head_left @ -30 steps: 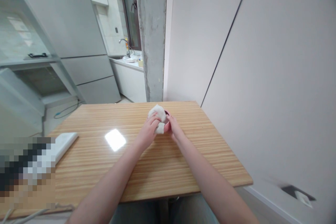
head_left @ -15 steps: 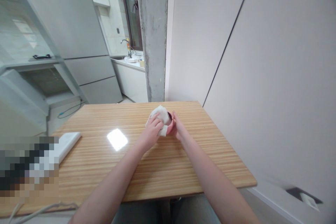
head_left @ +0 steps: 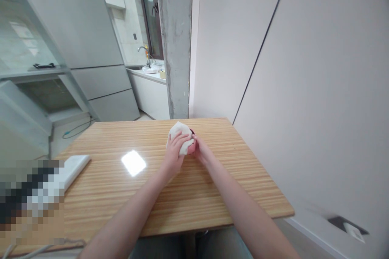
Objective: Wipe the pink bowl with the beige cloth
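A crumpled white cloth or tissue (head_left: 178,129) is under the fingers of my left hand (head_left: 176,147), which press it against a small pink object (head_left: 191,148) with a dark part at its top. My right hand (head_left: 200,149) grips that object from the right side, its fingers closed around it. The cloth and both hands cover most of the pink object, so its kind cannot be told. Both hands are over the far middle part of the wooden table (head_left: 182,206).
A white flat box-like item (head_left: 77,162) lies on the table's left side, beside a blurred-out area. Cables (head_left: 45,247) run along the near left edge. Beyond the table stand a fridge (head_left: 94,36), a concrete pillar (head_left: 176,48) and a sink counter (head_left: 148,89); a pale wall (head_left: 304,89) rises on the right.
The cloth and the pink object have shifted slightly left along with my hands. More of the pink object is now covered by the cloth. The camera view has turned a little.
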Tool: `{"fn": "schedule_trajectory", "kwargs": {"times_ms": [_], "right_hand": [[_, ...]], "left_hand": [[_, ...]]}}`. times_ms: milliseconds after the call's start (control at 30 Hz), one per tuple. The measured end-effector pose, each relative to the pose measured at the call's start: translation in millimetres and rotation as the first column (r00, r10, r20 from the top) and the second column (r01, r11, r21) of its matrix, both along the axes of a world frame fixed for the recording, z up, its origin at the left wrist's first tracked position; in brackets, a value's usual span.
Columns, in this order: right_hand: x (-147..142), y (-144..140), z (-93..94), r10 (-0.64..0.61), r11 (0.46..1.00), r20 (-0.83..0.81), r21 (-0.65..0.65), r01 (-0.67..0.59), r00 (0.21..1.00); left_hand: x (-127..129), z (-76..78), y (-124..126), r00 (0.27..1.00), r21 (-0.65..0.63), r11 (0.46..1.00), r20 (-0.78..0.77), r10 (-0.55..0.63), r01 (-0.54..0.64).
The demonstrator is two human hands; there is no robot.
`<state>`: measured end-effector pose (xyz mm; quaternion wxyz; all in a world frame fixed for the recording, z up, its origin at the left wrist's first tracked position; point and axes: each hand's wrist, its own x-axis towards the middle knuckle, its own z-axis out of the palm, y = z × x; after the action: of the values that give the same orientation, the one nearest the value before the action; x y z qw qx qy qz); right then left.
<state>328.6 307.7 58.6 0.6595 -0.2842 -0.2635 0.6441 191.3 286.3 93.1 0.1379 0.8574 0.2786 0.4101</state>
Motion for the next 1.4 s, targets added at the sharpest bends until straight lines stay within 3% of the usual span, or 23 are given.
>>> {"fn": "schedule_trajectory", "kwargs": {"times_ms": [100,167,233,300,367,433,467,533,600,667,767,967,1100,1333,1400], "right_hand": [[2,2,0.8,-0.017,0.995,0.056,-0.102,0.023,0.998],[2,2,0.6,-0.037,0.989,0.1,-0.142,0.051,0.994],[2,0,1.4,-0.035,0.98,0.134,-0.188,0.06,0.99],[1,-4,4.5,0.005,0.971,0.146,-0.238,0.03,0.989],[0,-9,9.8,0.066,0.964,0.133,-0.264,-0.029,0.989],[-3,-14,15.9,0.1,0.966,0.105,-0.249,-0.071,0.989],[-4,-15,18.7,0.094,0.97,0.092,-0.231,-0.071,0.991],[-7,-17,22.8,0.059,0.982,0.071,-0.183,-0.045,0.996],[-8,-17,24.5,0.009,0.991,0.059,-0.137,-0.001,0.998],[-8,-15,23.8,-0.041,0.994,0.048,-0.101,0.046,0.998],[-6,-12,19.9,-0.122,0.989,0.034,-0.082,0.124,0.992],[-13,-11,12.1,-0.341,0.939,0.021,-0.027,0.342,0.94],[-21,-15,13.6,-0.259,0.965,0.031,0.036,0.258,0.965],[-13,-17,19.9,0.017,0.991,0.191,-0.13,0.008,0.981],[-12,-17,19.4,0.009,0.993,0.168,-0.121,0.012,0.986]], "left_hand": [[-1,-1.9,10,0.912,-0.293,0.956,0.398,0.099,0.024],[-5,-2.8,20,0.779,-0.514,0.855,0.562,0.278,0.065],[-11,-3.1,30,0.641,-0.655,0.754,0.599,0.48,0.046],[-18,-2.5,38,0.482,-0.713,0.701,0.609,0.631,-0.016],[-23,-1.0,42,0.346,-0.727,0.685,0.63,0.695,-0.051],[-22,1.2,41,0.299,-0.727,0.684,0.641,0.706,-0.056],[-20,2.4,38,0.337,-0.729,0.683,0.632,0.698,-0.048],[-12,4.4,30,0.507,-0.715,0.699,0.597,0.622,-0.016],[-3,5.7,22,0.688,-0.658,0.75,0.572,0.447,0.059],[4,6.0,16,0.769,-0.585,0.799,0.572,0.284,0.14],[9,2.9,12,0.781,-0.518,0.833,0.595,0.188,0.194],[15,-20.3,12,0.79,-0.512,0.859,0.535,0.299,0.022],[9,-25.1,15,0.794,-0.483,0.874,0.507,0.336,-0.061],[-8,3.3,20,0.766,-0.458,0.889,0.565,0.305,-0.016],[-4,8.0,18,0.757,-0.48,0.876,0.588,0.284,0.045]]}}
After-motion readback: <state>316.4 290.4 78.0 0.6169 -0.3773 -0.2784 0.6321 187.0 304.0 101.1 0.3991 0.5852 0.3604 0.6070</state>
